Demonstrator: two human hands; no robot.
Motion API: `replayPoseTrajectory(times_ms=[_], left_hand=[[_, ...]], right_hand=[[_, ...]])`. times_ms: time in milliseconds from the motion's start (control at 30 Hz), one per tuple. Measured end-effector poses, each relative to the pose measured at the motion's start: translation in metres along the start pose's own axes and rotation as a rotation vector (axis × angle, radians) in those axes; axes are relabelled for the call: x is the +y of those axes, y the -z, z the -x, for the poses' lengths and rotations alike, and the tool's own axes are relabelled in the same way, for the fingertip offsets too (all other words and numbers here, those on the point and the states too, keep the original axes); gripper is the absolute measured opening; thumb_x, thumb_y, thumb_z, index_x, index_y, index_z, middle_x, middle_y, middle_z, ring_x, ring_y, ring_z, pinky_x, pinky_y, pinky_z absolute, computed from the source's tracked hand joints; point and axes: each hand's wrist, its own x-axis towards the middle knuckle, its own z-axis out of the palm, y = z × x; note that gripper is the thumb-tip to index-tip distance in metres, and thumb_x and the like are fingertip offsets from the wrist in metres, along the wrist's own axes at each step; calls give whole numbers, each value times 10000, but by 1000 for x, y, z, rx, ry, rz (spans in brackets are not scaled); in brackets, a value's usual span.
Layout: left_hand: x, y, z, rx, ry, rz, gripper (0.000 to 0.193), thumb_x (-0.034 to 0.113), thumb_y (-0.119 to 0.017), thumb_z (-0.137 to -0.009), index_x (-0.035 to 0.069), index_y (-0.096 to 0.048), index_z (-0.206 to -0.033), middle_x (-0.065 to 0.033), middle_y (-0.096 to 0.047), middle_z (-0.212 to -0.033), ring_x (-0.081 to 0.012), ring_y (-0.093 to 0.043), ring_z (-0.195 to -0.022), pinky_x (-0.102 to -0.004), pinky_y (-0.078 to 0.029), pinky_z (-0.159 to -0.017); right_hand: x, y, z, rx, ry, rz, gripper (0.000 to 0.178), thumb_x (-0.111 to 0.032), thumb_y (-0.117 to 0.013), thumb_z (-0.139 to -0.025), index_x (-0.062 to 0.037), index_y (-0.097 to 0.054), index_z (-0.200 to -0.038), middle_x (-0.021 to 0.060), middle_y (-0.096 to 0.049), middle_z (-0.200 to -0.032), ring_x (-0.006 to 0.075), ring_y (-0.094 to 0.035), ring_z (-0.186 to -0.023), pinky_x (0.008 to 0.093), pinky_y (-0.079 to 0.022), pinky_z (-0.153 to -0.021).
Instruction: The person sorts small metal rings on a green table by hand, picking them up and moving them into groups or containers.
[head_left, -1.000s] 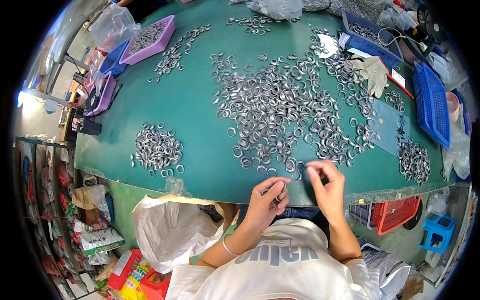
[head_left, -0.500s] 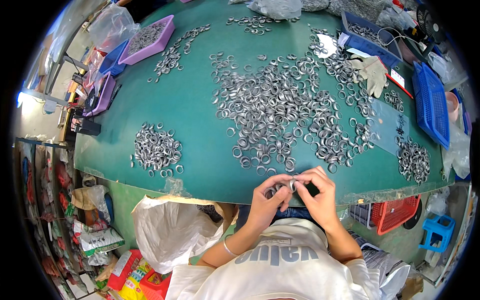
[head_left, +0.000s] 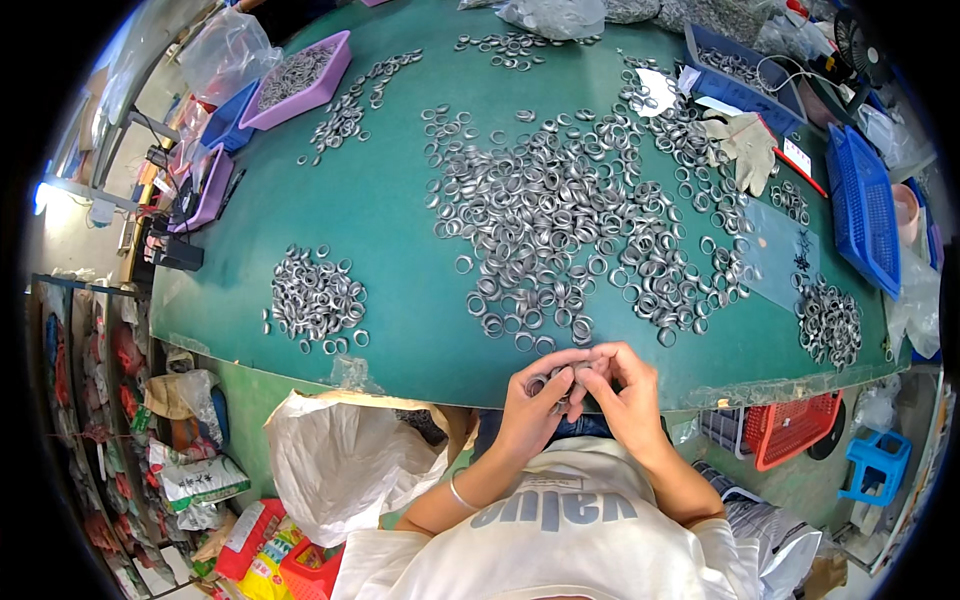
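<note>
Close together at the table's near edge, my two hands work over several grey metal rings. My left hand is curled round them, some showing between thumb and fingers. The fingertips of my right hand pinch at a ring beside the left fingers; that ring is mostly hidden. Just beyond the hands lies a broad heap of the same rings on the green table. Smaller ring piles lie at the left and at the right edge.
A pink tray of parts stands far left, a blue bin far right. Near the right edge are a work glove, a clear plastic sheet and a blue basket. A white sack stands below the table, left of me.
My right hand has moved left and closer against the left hand. The ring visible between its fingertips before is now largely covered by fingers.
</note>
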Motion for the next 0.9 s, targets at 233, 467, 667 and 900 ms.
replayPoseTrajectory(times_ms=[233, 467, 667, 900], left_hand=[[5, -2, 6, -83, -49, 43, 454, 343, -376, -967, -45, -538, -1139, -73, -564, -790, -123, -502, -602, -231, -383, -464], [10, 3, 2, 19, 282, 40, 461, 380, -392, -956, -36, -549, -1078, -46, -543, -709, -98, -462, -513, -197, -307, -389], [8, 8, -1, -115, 285, 9, 365, 319, -470, -934, -22, -600, -940, -55, -541, -679, -79, -436, -479, -188, -295, -391], [7, 2, 0, 5, 235, 101, 229, 175, -507, -898, -16, -600, -983, -60, -549, -721, -107, -458, -532, -199, -330, -440]], right_hand=[[-4, 6, 3, 15, 29, -117, 127, 16, -630, -808, 8, -573, -921, 59, -628, -722, 72, -565, -582, 210, -405, -495], [-15, 1, -3, 32, 513, 464, 179, 39, -687, -691, -15, -642, -856, 86, -584, -741, 189, -545, -642, 285, -435, -546], [-27, 9, -11, -67, 249, 389, 238, 41, -629, -737, -13, -655, -967, 86, -551, -890, 163, -549, -804, 255, -443, -653], [-6, 7, -38, 233, 238, 473, 83, 3, -599, -795, 12, -637, -868, 87, -601, -847, 150, -558, -698, 256, -436, -599]])
